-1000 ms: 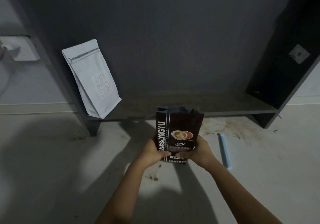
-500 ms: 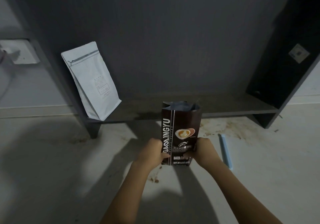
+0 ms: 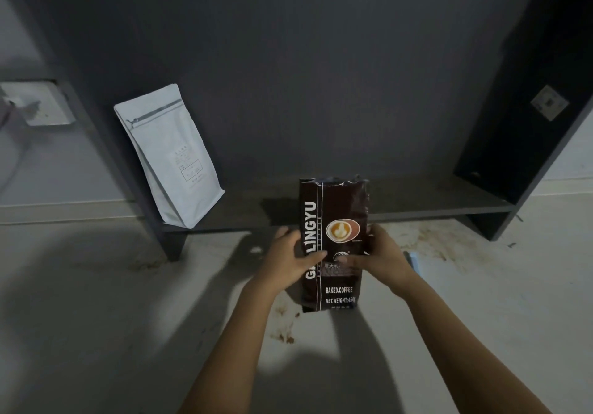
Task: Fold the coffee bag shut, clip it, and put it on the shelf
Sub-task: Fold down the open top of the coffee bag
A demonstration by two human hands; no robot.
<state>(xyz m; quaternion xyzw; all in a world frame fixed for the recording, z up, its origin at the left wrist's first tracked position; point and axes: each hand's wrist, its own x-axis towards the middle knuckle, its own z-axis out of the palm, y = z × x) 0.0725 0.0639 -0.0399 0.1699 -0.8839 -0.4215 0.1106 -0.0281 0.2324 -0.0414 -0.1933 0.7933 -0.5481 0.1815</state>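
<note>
Hands, left hand and right hand, are sliding higher, pinching the coffee bag, whose mouth is flattening for folding.

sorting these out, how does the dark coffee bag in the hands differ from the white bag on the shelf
The dark coffee bag is dark brown with large lettering and a cup picture; the white bag is plain apart from a small label. The dark coffee bag stands upright on the floor, held by the left hand and right hand; the white bag sits tilted on the shelf, untouched. Both are tall pouches.
</note>
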